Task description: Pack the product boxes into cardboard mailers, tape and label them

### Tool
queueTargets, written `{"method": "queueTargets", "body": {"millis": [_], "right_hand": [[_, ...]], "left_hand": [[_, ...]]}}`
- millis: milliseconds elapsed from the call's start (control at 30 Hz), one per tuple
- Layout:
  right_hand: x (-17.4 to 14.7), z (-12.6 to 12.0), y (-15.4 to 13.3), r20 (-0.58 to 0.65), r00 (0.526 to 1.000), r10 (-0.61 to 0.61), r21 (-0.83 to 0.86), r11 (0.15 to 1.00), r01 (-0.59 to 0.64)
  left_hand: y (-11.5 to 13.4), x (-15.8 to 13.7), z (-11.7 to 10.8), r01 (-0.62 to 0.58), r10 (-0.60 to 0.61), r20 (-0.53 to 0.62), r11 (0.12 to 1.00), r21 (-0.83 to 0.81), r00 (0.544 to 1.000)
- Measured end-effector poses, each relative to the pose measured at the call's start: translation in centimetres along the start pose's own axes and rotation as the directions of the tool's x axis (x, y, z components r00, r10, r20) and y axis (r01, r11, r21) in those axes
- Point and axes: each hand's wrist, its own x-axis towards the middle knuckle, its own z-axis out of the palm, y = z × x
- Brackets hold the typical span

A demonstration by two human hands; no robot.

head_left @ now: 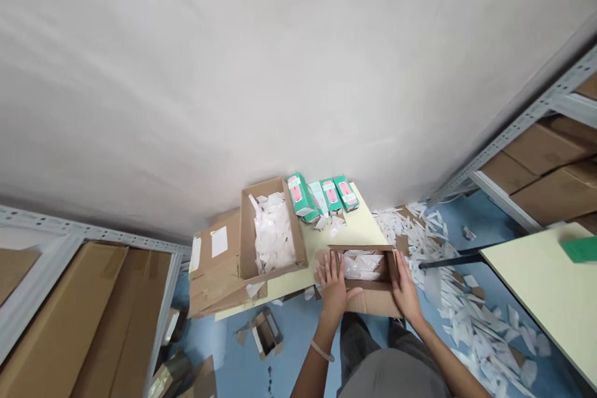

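A small open cardboard box (373, 305) sits at the table's near edge, in front of my body. White plastic packets (362, 266) lie inside it. My left hand (333, 286) rests on the box's left side, fingers spread and thumb reaching toward the front. Against the right side lies my right hand (407, 292), its fingers stretched out along the cardboard. To the left, a larger open carton (301, 242) holds a heap of white packets (274, 230). Several green and pink boxes (331, 196) stand behind, beside the wall.
Flattened cardboard (217, 283) lies left on the pale table (357, 227). Many white packets (471, 317) cover the floor at right, near a second table (536, 280). An open small carton (267, 333) lies on the blue floor. Shelves with cartons (555, 155) flank both sides.
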Motion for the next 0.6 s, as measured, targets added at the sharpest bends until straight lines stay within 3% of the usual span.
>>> {"method": "queueTargets", "body": {"millis": [133,267,400,500,600], "right_hand": [[-0.3,-4.9,1.2,-0.079,0.996,0.028,0.005,1.0,-0.028],[-0.3,-10.9,3.2,-0.161,0.987,0.029,-0.004,1.0,-0.03],[-1.4,-17.9,7.0,-0.255,0.967,0.016,-0.015,1.0,-0.02],[-3.4,-23.5,11.4,-0.356,0.932,0.074,-0.025,0.996,-0.089],[-6.4,-28.8,15.8,-0.473,0.863,0.175,0.005,0.981,-0.196]], "left_hand": [[4.6,1.1,-2.4,-0.08,0.08,-0.021,0.997,0.004,0.997],[11.0,2.7,-4.8,-0.115,0.115,-0.091,0.993,0.006,0.989],[18.9,3.8,-6.5,-0.166,0.165,-0.143,0.986,0.009,0.976],[25.8,4.6,-7.0,-0.318,0.314,-0.144,0.948,-0.005,0.938],[33.1,5.0,-6.9,-0.472,0.464,-0.138,0.881,-0.029,0.875]]}}
